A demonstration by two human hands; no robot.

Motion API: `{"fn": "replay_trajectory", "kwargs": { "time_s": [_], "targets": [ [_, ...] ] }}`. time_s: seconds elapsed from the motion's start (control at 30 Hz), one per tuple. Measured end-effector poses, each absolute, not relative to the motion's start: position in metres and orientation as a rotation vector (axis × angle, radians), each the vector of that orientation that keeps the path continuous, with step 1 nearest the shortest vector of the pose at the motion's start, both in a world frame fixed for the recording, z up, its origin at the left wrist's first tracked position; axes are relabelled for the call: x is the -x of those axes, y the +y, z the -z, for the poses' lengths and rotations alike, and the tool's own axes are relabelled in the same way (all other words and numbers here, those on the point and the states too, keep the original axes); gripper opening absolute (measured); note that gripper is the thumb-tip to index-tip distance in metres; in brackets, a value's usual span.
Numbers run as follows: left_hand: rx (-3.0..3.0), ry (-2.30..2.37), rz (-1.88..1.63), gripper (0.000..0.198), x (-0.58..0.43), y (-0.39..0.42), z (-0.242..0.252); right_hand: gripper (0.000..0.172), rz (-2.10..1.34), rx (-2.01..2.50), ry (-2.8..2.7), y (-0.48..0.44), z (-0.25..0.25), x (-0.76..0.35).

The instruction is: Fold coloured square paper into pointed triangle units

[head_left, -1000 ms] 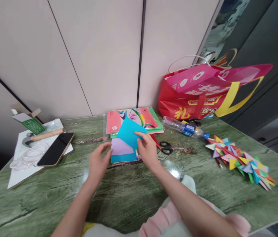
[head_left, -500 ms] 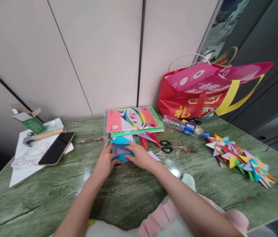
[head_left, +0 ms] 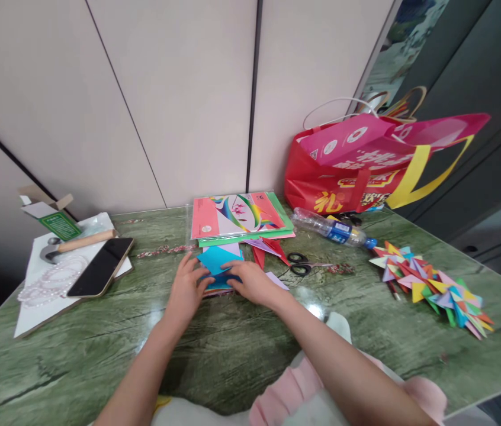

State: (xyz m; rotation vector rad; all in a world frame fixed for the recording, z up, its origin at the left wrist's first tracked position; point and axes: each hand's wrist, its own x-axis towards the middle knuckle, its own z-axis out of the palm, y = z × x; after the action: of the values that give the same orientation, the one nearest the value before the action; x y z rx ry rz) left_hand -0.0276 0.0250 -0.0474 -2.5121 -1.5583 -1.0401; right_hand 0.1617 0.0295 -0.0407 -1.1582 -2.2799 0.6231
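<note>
A blue sheet of paper lies partly folded over a small stack of coloured paper at the table's middle. At its left edge, my left hand grips it between thumb and fingers. My right hand has its curled fingers on the right edge of the same sheet. Lilac paper shows behind the blue flap. The fingers hide part of the lower layers. Close to my right hand lie red folded paper, a lilac piece and black-handled scissors.
Behind the hands sits a pack of coloured paper. To the right are a plastic bottle, a red bag and a folded-paper chain. A phone, hammer and green box occupy the left side.
The blue paper's upper flap has come down toward me, covering the lilac area between my hands. Both hands remain in nearly the same place.
</note>
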Motion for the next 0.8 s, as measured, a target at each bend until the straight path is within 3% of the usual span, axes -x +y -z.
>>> {"fn": "replay_trajectory", "kwargs": {
  "time_s": [0.17, 0.4, 0.63, 0.8],
  "targets": [
    [2.189, -1.782, 1.101, 0.009, 0.029, 0.017, 0.035, 0.027, -0.571, 1.236, -2.292, 0.029, 0.034, -0.159],
    [2.358, -2.374, 0.443, 0.007, 0.021, 0.007, 0.023, 0.019, -0.563, 1.394, -2.176, 0.031, 0.034, -0.157],
    [2.363, -2.508, 0.537, 0.021, 0.018, 0.008, 0.021, 0.011, -0.666, 1.404, -2.047, 0.034, 0.040, -0.158],
    [2.361, -2.492, 0.648, 0.030, 0.019, 0.008, 0.023, 0.016, -0.810, 1.373, -1.949, 0.037, 0.042, -0.159]
  ]
}}
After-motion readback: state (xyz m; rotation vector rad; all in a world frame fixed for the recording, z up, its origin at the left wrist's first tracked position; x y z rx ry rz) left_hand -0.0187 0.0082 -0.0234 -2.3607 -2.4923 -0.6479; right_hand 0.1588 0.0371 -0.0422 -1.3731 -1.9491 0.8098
